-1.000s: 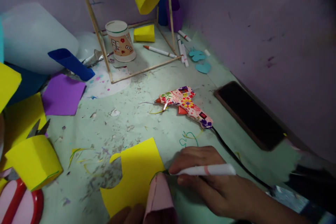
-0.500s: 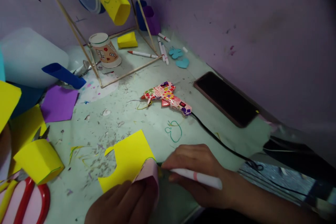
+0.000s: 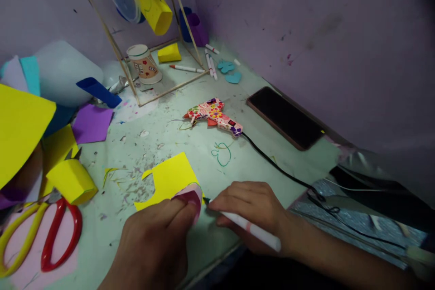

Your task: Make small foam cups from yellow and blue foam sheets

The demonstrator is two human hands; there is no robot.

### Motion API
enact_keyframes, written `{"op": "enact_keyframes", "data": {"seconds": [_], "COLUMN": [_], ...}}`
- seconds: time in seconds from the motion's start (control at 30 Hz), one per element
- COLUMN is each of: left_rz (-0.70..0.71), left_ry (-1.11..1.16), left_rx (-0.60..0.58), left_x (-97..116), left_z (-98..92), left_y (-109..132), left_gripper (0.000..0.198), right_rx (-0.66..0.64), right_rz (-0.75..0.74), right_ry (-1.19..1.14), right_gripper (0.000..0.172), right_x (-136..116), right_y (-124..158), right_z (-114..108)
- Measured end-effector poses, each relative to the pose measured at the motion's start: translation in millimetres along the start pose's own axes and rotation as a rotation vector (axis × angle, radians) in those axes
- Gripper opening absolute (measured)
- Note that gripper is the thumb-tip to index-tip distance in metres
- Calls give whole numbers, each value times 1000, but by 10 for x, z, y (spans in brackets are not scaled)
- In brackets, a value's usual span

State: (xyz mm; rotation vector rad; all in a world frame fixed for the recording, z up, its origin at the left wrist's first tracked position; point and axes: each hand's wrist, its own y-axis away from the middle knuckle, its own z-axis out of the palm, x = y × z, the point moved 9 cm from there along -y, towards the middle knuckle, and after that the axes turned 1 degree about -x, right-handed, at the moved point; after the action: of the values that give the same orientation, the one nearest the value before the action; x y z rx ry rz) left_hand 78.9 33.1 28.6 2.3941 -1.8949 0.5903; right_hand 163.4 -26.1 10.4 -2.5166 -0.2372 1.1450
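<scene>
My left hand (image 3: 158, 231) is closed on a rolled piece of pink paper (image 3: 191, 190), pressing its open end onto a yellow paper sheet (image 3: 176, 170) with a curved notch cut from its left side. A green line shows on the yellow along the pink rim. Between the fingers of my right hand (image 3: 249, 208) is a white marker (image 3: 260, 232) with a pinkish band. Its dark green tip is at the yellow sheet's right edge, close beside the pink roll. The fingers hide the roll's lower part.
A flowered glue gun (image 3: 215, 115) lies mid-table, its black cord (image 3: 272, 163) running right past a phone (image 3: 285, 118). Scissors (image 3: 61, 240) and a yellow paper tube (image 3: 73, 181) are at left. Behind stand a stick frame (image 3: 173, 88) and a paper cup (image 3: 146, 65).
The view has shifted, bringing more of the scissors into sight. My right hand has drawn the marker slightly back, so its green tip now shows. My left hand still holds the pink roll down.
</scene>
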Motion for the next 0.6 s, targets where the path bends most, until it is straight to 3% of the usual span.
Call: {"op": "enact_keyframes", "data": {"seconds": [0.1,0.2,0.37,0.5,0.6], "left_rz": [64,39,-48,-120,-156], "left_ry": [-106,-88,-44,-103,-138], "left_rx": [13,24,-90,-155,-127], "left_x": [54,31,1,-10,-12], "left_z": [3,-1,57,100,81], "left_y": [7,26,19,-18,-38], "left_gripper": [28,27,24,22,21], "right_rx": [-2,29,152,158,105], "right_rz": [-19,-31,112,85,-3], "right_ry": [-3,-37,-204,-78,51], "right_gripper": [16,15,13,12,17], "right_x": [-12,-21,26,-148,-312], "right_y": [20,30,101,218,303], "right_z": [6,-33,-102,-32,77]}}
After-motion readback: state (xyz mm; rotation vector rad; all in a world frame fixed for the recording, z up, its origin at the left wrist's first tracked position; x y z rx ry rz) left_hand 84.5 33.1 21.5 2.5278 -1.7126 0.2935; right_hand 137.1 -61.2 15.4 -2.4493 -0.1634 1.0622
